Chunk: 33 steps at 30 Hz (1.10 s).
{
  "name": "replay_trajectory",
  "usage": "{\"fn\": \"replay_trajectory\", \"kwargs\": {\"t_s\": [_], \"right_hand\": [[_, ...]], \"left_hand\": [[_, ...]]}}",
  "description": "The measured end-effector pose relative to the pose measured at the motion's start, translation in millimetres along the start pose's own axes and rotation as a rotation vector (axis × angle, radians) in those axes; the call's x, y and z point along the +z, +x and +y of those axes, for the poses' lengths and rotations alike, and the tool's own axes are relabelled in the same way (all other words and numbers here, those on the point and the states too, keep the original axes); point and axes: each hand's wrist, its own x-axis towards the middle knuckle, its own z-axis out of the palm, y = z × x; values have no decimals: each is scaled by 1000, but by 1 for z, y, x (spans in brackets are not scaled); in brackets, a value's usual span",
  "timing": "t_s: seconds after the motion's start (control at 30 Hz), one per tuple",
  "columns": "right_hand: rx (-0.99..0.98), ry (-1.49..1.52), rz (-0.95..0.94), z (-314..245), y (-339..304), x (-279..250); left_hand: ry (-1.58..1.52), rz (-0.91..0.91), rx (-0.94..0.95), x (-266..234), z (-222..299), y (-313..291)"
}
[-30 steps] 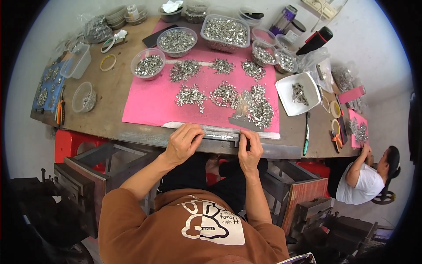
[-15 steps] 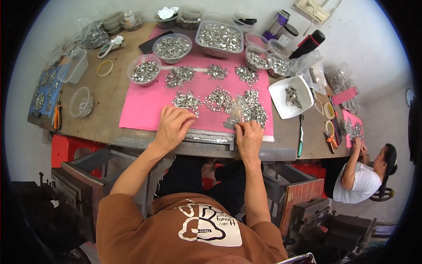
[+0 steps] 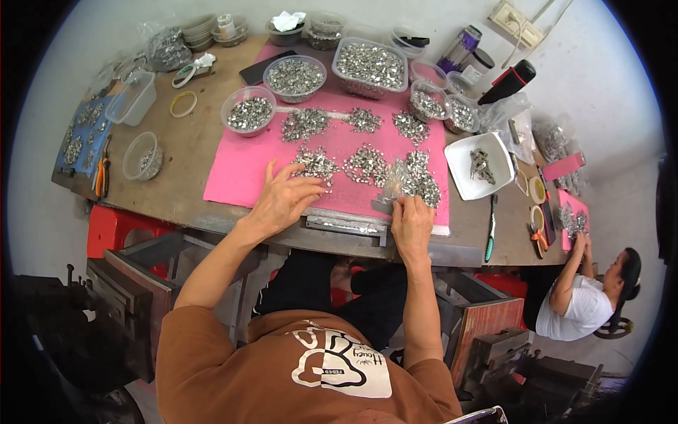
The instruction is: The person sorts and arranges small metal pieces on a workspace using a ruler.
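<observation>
My left hand point(image 3: 282, 201) is over the near left of the pink mat point(image 3: 236, 177), fingers apart. Its fingertips are at the near edge of a pile of small shiny silver pieces point(image 3: 316, 164); I see nothing held. At the mat's near right, my right hand point(image 3: 413, 225) has its fingers closed beside a flat grey piece point(image 3: 382, 205). What it pinches is hidden. A clear plastic strip point(image 3: 394, 180) lies among the silver pieces of the right pile point(image 3: 421, 185). Between my hands, a metal channel point(image 3: 346, 226) with small pieces along it runs at the table's front edge.
Behind the piles stand a round tub point(image 3: 248, 113) and a square tub point(image 3: 371, 67) of silver pieces. Right of the mat are a white tray point(image 3: 459, 159) and a toothbrush point(image 3: 490, 230). Farther right, a person point(image 3: 575, 300) handles similar pieces. Pliers point(image 3: 103, 173) lie at left.
My left hand has opened its fingers wider and reached up toward the left pile. My right hand stays beside the grey piece. The whole view has shifted slightly.
</observation>
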Motion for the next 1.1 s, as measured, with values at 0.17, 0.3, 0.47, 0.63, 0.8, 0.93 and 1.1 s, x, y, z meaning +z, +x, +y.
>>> {"fn": "replay_trajectory", "kwargs": {"t_s": [0.17, 0.3, 0.47, 0.63, 0.8, 0.93, 1.1], "right_hand": [[-4, 284, 46, -13, -8, -6], [83, 664, -94, -44, -19, -19], [38, 625, -89, -45, -27, -15], [34, 638, -57, -44, -30, -13], [-8, 563, -58, -43, -29, -14], [-39, 523, -56, -45, -28, -15], [-159, 412, 36, -44, -37, -10]], "left_hand": [[-53, 106, -70, 4, 4, 8], [-19, 95, -128, 10, 5, 4], [9, 118, -109, 15, 10, 4], [-3, 134, -119, 16, 10, 4], [-6, 153, -125, 15, 12, 3], [3, 147, -122, 13, 13, 2], [-21, 210, -108, 19, 8, 7]]}}
